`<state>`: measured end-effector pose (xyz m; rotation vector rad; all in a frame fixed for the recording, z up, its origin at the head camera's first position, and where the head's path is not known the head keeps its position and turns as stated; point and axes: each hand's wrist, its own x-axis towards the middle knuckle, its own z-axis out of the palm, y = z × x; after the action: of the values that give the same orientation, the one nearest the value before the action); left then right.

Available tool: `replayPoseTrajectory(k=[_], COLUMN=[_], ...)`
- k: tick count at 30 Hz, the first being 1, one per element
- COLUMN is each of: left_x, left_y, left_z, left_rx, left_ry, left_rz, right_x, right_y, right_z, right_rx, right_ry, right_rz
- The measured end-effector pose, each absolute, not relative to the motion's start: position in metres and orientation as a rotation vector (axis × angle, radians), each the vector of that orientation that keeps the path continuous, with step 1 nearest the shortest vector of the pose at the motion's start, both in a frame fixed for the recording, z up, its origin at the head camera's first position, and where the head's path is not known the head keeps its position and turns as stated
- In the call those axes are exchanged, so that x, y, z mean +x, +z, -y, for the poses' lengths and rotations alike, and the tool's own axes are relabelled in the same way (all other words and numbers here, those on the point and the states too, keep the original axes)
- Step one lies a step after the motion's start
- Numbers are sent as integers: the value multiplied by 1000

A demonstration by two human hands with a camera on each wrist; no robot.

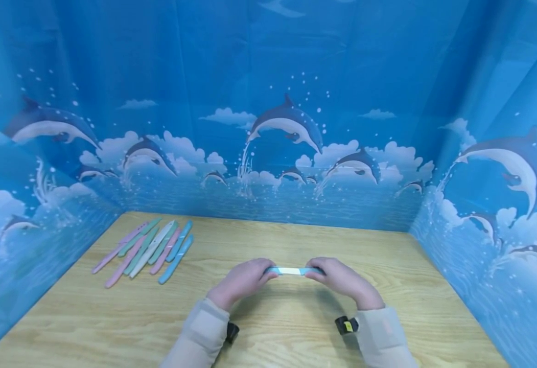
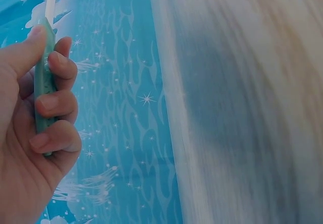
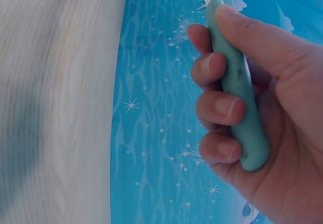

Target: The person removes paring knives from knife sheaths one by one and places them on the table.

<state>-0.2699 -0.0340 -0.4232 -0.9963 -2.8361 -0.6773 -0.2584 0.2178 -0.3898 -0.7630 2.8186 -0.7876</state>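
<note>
A slim blue-green knife (image 1: 290, 271) with a pale middle part is held level above the table, one end in each hand. In the head view, the left hand (image 1: 244, 279) grips its left end and the right hand (image 1: 344, 279) its right end. The left wrist view shows the left hand (image 2: 30, 128) with fingers curled round a green handle (image 2: 44, 77), thumb near the pale blade (image 2: 50, 7). In the right wrist view the right hand (image 3: 282, 103) wraps a teal handle (image 3: 237, 77), its thumb pressed by the blade end.
Several slim pink, green, white and blue knives (image 1: 150, 250) lie in a loose fan at the table's back left. Blue dolphin-print curtains (image 1: 268, 66) stand behind and on both sides of the wooden table (image 1: 286, 332).
</note>
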Motion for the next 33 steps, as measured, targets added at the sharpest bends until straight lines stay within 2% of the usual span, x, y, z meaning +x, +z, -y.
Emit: replayPoseTrajectory(k=[33], left_x=[-270], left_y=[-422], left_z=[41], left_rx=[-967], left_ry=[-741], left_rz=[2834], right_x=[-260], right_y=[-387], right_z=[-236], right_rx=[-739], right_ry=[-782], right_rz=[-2830])
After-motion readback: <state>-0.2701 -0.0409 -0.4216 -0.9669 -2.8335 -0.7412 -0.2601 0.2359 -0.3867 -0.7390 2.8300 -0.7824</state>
